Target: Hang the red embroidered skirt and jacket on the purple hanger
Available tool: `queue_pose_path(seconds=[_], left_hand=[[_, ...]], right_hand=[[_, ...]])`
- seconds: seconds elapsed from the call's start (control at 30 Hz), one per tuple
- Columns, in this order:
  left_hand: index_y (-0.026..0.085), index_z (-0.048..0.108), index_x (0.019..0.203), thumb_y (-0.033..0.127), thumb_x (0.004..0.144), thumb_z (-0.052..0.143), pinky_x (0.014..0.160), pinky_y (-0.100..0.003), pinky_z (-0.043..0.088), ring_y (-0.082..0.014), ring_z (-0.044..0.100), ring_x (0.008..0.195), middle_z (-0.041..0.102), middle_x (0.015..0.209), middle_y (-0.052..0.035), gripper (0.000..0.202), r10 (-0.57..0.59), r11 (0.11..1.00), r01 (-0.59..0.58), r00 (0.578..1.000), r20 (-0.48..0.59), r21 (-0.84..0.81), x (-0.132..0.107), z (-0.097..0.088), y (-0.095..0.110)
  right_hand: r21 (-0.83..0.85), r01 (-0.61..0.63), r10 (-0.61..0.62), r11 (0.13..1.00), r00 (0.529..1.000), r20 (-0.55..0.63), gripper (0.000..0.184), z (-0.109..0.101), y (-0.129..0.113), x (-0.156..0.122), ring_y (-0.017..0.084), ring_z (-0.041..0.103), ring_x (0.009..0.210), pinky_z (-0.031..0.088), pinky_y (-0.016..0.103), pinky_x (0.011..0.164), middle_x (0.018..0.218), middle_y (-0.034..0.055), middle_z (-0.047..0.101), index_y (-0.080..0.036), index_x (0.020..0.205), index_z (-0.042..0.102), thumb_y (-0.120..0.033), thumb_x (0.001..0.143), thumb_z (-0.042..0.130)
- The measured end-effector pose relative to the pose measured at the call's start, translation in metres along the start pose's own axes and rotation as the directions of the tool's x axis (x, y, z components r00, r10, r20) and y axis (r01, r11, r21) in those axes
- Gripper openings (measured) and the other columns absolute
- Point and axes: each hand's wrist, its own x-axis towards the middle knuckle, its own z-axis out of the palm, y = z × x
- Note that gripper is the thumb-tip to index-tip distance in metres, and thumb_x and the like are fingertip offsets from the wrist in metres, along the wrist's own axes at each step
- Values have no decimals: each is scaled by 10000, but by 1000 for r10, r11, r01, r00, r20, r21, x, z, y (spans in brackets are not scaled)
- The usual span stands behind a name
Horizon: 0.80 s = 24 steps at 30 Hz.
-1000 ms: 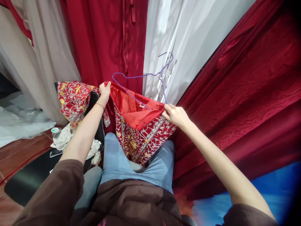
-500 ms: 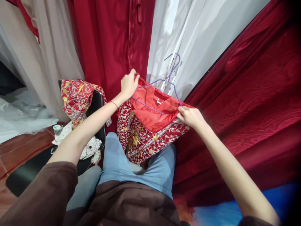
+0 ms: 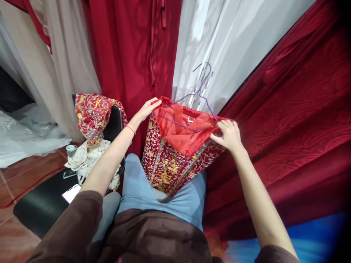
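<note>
Pinching one edge of red garment with left hand; pinching opposite edge with right hand; holding it over knees, purple hanger partly inside opening; near black chair.

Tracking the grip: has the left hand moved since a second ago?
Yes. Judged against the black chair back, the left hand has moved rightward in the view, away from it.

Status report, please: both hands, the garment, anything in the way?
Left hand and right hand on opposite shoulders of the red garment. Purple hanger inside its open neck. Nothing blocking; black chair stands left.
</note>
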Motion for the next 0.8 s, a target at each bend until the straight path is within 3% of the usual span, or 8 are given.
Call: queue_pose_path(seconds=[0.07,0.23,0.33,0.43,0.53,0.63,0.8], left_hand=[[171,633,934,630,899,503,916,-363,498,-209,630,969,651,1009,-86,478,41,999,-40,997,58,-27,0,-1,-5],[193,616,866,646,939,396,991,-367,441,-194,591,1012,592,1021,-87,509,179,965,-167,983,-43,200,-7,9,-7],[197,627,877,631,946,392,992,-378,433,-214,588,1031,598,1006,-92,499,186,954,-166,981,-59,249,-11,15,-4],[208,627,908,569,964,422,1015,-394,412,-232,584,1060,611,999,-76,419,144,955,-116,986,-87,274,-15,19,2],[226,620,918,440,989,440,1052,-412,379,-231,577,1072,621,988,-42,288,131,950,-104,989,-73,294,-22,20,10],[245,629,996,287,971,466,1056,-427,373,-231,566,1080,620,1021,-31,170,137,941,-112,989,-57,319,-29,21,16],[249,608,1092,160,888,528,1039,-434,383,-244,552,1079,608,1063,-38,236,142,895,-118,990,-25,431,-41,20,27]], right_hand=[[34,-22,21,999,1000,7,314,1,-2,-1,282,515,855,385,411,807,830,93,610,-201,838,577,-509,824,516],[146,-85,90,986,995,-29,264,2,-5,-2,305,531,984,386,463,893,1031,128,615,-200,912,585,-443,827,526],[138,-83,91,987,994,-54,265,1,-13,2,356,470,1154,341,527,953,1250,165,546,-199,1015,609,-322,784,569],[96,-12,15,995,1000,-24,329,1,-27,14,384,381,1263,287,571,984,1385,148,467,-220,1056,641,-196,732,592],[103,70,-69,992,997,-18,227,1,-46,37,370,361,1282,279,570,986,1372,99,494,-240,962,675,-171,765,584],[97,61,-51,993,994,-101,139,2,-68,70,356,408,1219,299,571,970,1264,112,560,-224,929,676,-235,860,555],[-13,128,-129,992,984,-125,208,11,-97,117,321,483,1081,354,539,921,1118,146,590,-177,1046,644,-227,935,475]])
